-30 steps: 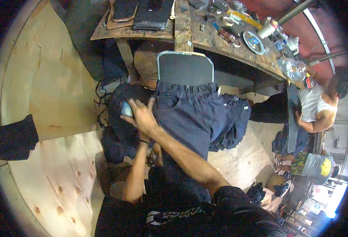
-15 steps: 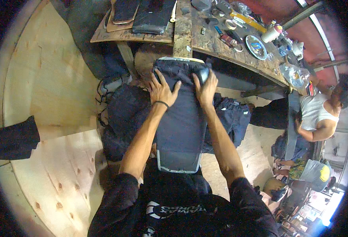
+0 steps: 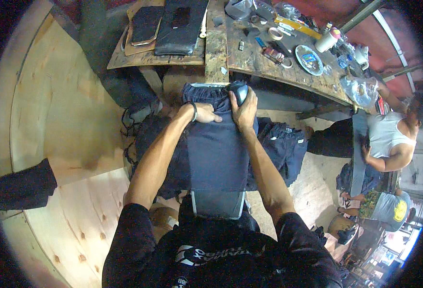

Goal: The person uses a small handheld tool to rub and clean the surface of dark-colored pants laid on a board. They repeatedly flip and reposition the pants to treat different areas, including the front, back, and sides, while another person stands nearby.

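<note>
A dark elastic-waist garment (image 3: 218, 158) is spread over a long narrow board (image 3: 217, 205) in front of me, its gathered waistband at the far end. The board's pale-edged near end sticks out by my body. My left hand (image 3: 204, 114), with a dark band at the wrist, lies on the garment below the waistband, fingers curled into the cloth and partly hidden, thumb pointing right. My right hand (image 3: 246, 108) is wrapped round a shiny, rounded dark object (image 3: 240, 90) at the board's far right corner; its kind is unclear.
Beyond the board stands a wooden workbench (image 3: 264, 60) with tape rolls, a round dish (image 3: 309, 60), a bottle (image 3: 327, 40) and stacked dark panels (image 3: 180, 29). More dark garments (image 3: 282, 149) lie to the right. A co-worker in a white top (image 3: 391, 129) holds a long board (image 3: 359, 151).
My left hand has turned inward, from spread fingers to fingers curled into the cloth. More of the garment now spreads out left of the board. My right hand stays at the rounded object.
</note>
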`<state>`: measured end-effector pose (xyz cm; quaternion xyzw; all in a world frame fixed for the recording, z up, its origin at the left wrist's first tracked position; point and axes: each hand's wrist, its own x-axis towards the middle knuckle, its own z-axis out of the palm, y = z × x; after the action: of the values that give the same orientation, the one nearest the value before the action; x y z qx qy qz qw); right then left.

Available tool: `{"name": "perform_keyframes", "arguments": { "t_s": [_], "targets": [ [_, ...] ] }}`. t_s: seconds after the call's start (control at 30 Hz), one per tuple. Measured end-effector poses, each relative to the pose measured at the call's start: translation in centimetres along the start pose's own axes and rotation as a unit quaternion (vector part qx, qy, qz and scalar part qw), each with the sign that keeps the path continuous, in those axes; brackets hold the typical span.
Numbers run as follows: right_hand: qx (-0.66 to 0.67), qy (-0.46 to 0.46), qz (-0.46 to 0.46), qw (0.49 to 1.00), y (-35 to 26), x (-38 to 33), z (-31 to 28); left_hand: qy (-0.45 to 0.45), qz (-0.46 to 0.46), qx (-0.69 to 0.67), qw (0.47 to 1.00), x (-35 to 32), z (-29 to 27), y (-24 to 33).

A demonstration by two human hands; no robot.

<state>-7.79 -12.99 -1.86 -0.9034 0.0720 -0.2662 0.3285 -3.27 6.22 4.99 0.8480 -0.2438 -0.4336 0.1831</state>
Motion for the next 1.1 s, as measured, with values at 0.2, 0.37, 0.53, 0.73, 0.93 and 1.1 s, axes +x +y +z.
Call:
{"name": "perform_keyframes", "arguments": {
  "t_s": [0.2,0.37,0.53,0.73,0.93,1.1],
  "targets": [
    [0.007,0.026,-0.028,0.999,0.0,-0.5,-0.3,-0.028,0.159,-0.178,0.971,-1.0,-0.5,-3.1],
    [0.027,0.011,0.032,0.999,0.3,-0.2,-0.1,0.278,-0.001,0.014,0.961,-2.0,-1.8,-2.9],
    [0.038,0.034,0.003,0.999,0.1,-0.1,-1.2,0.450,-0.033,0.127,0.883,-1.2,3.0,-1.0],
    [0.049,-0.186,-0.170,0.967,-5.5,-7.8,-7.6,0.523,0.015,0.093,0.847,2.9,4.5,-2.5],
    [0.030,-0.359,-0.248,0.899,-7.8,-9.9,-6.1,0.381,-0.076,0.007,0.921,4.1,1.4,-2.5],
    [0.005,-0.356,-0.187,0.915,-7.2,-12.0,-5.8,0.358,-0.093,-0.022,0.929,3.6,1.0,-1.8]
  ]
}}
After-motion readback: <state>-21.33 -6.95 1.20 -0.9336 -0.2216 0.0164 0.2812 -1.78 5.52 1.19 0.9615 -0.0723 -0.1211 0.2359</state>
